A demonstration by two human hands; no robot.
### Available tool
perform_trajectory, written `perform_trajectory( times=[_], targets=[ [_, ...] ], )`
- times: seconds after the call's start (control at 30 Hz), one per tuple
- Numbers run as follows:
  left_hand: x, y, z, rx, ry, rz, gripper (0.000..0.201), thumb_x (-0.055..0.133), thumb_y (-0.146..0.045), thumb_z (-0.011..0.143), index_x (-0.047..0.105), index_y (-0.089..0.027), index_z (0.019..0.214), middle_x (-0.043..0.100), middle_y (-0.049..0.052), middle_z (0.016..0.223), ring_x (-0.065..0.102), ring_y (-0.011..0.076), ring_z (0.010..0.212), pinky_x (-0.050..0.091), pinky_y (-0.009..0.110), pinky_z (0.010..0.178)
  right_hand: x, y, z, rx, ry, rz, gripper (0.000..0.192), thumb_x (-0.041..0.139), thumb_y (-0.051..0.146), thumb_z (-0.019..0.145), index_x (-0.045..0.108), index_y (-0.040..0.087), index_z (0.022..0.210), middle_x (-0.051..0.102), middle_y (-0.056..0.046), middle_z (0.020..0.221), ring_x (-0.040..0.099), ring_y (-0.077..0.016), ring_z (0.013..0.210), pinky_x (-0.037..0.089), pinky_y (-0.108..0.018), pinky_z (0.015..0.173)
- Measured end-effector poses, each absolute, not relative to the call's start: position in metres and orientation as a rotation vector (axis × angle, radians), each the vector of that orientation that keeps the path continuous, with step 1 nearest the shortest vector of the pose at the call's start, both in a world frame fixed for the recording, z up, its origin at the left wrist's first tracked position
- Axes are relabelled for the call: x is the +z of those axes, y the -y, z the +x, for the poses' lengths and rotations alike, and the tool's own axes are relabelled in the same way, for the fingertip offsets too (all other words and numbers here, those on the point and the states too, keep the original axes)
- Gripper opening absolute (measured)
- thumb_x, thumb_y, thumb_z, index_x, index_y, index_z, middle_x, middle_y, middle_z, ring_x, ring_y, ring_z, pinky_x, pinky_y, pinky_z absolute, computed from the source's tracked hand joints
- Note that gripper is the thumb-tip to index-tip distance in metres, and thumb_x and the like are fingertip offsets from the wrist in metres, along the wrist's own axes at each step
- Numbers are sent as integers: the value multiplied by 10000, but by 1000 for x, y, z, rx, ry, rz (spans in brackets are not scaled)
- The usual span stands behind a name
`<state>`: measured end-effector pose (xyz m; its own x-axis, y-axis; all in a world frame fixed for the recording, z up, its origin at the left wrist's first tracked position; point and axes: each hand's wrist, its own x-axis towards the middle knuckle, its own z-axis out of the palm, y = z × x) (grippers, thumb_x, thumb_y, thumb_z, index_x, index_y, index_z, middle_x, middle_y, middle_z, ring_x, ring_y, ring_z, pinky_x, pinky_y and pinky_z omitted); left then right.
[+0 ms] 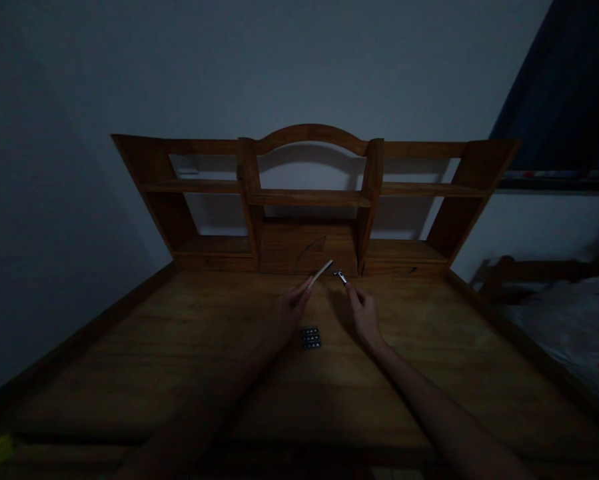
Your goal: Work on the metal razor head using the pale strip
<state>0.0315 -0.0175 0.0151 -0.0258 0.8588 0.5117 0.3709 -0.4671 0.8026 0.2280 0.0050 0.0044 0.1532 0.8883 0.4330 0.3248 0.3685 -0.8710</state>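
My left hand point(290, 308) is closed around a slim pale toothbrush point(321, 272), which slants up to the right and ends in a dark head. Too little light falls on its bristles to make them out. In a pinch, my right hand point(363, 308) holds the handle of a shiny razor point(342, 277); its T-shaped head points up and left, close to the toothbrush's tip but apart from it. Below and between the hands, a small black pack point(311, 337) with rows of pale marks lies on the wooden desk point(219, 327).
A wooden shelf unit point(309, 197) with several compartments stands along the desk's back edge, against the wall. Raised wooden rims run down both sides of the desk. At right are a dark curtain point(574, 87) and a pale plastic-looking heap point(574, 320). The room is dim.
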Motion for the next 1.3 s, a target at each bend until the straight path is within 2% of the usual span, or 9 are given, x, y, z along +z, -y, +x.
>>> perform_trajectory(
  times=[0.27, 0.6, 0.8, 0.93, 1.03, 1.3],
  targets=[
    [13, 16, 33, 1446, -1290, 1830, 379, 524, -389, 932, 588, -278, 1289, 689, 22, 1170, 640, 184, 1020, 475, 312, 904, 3, -5, 227, 574, 1452, -1163, 496, 444, 554, 912, 535, 157, 630, 426, 27, 585, 401, -128, 585, 269, -240, 544],
    [7, 11, 35, 1420, -1253, 1817, 368, 529, -377, 927, 594, -278, 1275, 679, 11, 1205, 621, 207, 1107, 452, 368, 984, 4, -5, 228, 586, 1451, -1185, 493, 437, 550, 918, 518, 158, 631, 390, 32, 592, 388, -125, 591, 257, -241, 542],
    [6, 13, 35, 1463, -1283, 1818, 374, 528, -384, 930, 586, -284, 1285, 679, 14, 1194, 629, 189, 1058, 464, 313, 926, 1, -7, 228, 578, 1417, -1177, 490, 459, 550, 905, 506, 158, 615, 376, 34, 585, 374, -121, 591, 246, -239, 532],
    [9, 16, 36, 1427, -1282, 1887, 387, 512, -385, 940, 569, -275, 1307, 701, 26, 1089, 639, 169, 956, 474, 276, 844, -1, -12, 230, 687, 1334, -1163, 489, 486, 571, 869, 555, 148, 635, 401, 28, 594, 378, -127, 598, 264, -242, 533],
    [11, 17, 36, 1404, -1281, 1921, 387, 506, -382, 943, 564, -290, 1315, 694, 30, 1096, 631, 169, 967, 469, 277, 854, -4, -14, 230, 786, 1236, -1148, 456, 534, 573, 828, 569, 154, 650, 415, 33, 585, 375, -124, 576, 276, -245, 524],
    [13, 16, 35, 1386, -1263, 1886, 401, 525, -393, 927, 570, -273, 1307, 699, 20, 1072, 631, 168, 940, 468, 281, 854, -8, -15, 230, 967, 1119, -1110, 449, 564, 585, 796, 430, 215, 581, 325, 67, 493, 288, -103, 456, 207, -255, 442]
  ],
)
